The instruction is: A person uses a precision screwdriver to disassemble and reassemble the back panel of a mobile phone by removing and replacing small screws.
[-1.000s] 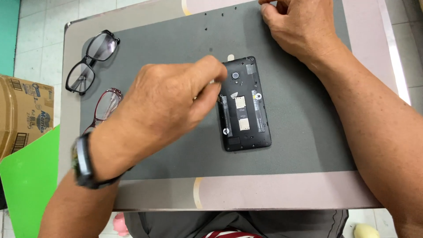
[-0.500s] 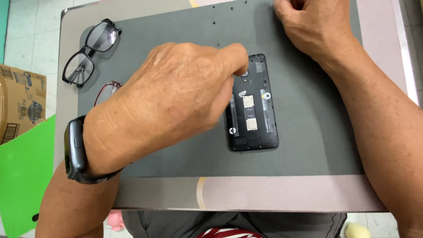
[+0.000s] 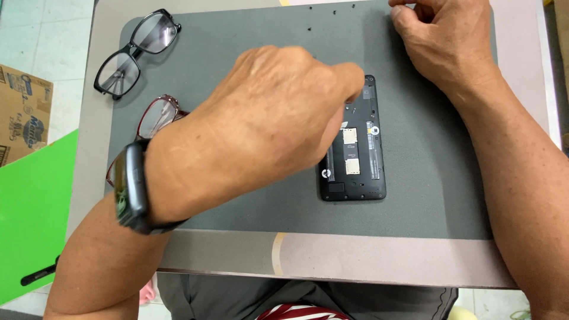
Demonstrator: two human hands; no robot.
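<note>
The opened phone (image 3: 354,142) lies mid-mat (image 3: 438,189), long axis twelve to six. The left hand (image 3: 267,124) covers its upper left corner, grip pinched narrow. The right hand (image 3: 441,38) rests loosely curled at one o'clock, holding nothing visible.

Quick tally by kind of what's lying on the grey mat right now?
Opened phone: 1
Pairs of glasses: 2, black and dark red
Tiny dark screws near the top edge: 5 or so, too small to be sure
Total: about 8

black glasses (image 3: 136,53), red glasses (image 3: 155,121), cardboard box (image 3: 24,112), grey mat (image 3: 438,189)
</note>
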